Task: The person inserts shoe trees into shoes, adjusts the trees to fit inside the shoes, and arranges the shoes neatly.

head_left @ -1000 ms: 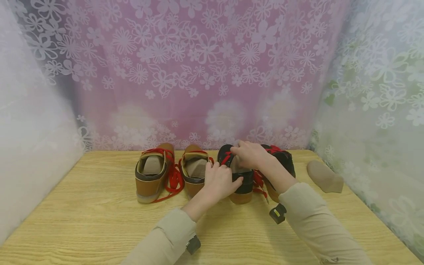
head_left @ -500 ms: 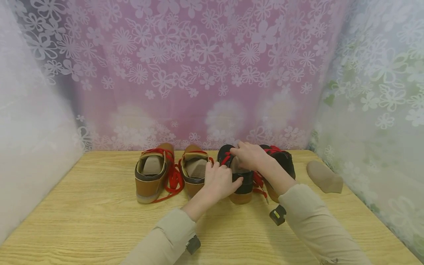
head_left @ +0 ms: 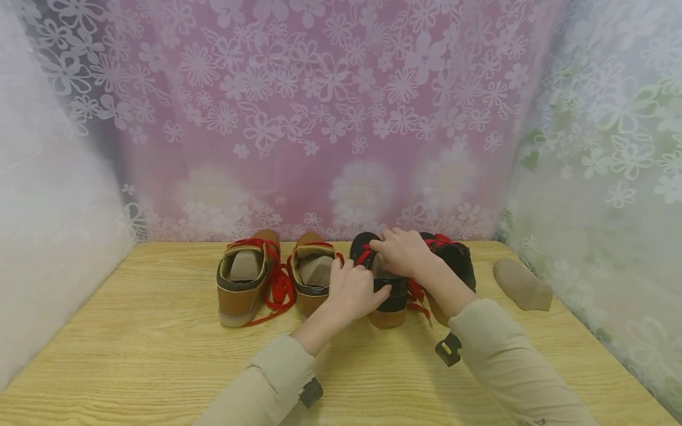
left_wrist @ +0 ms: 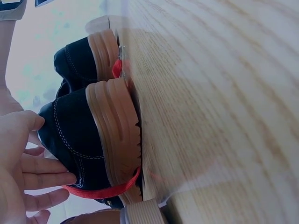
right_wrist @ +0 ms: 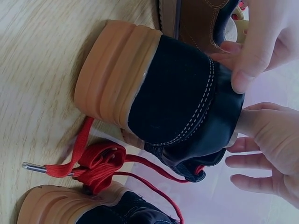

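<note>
Left hand [head_left: 353, 290] grips the black, leather-look, tan-soled shoe [head_left: 393, 299] at its heel; long axis points forward. Right hand [head_left: 405, 251], nearer the toe: hold cannot be told.

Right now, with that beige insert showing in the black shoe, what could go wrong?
First, the beige insert could wedge crooked: it shows in the opening, but how far in it reaches is hidden.
Second, the black shoe might shift if the left grip at its heel slipped.
Third, the red lace bunched beside that shoe lies loose and might snag if the shoe is moved.
</note>
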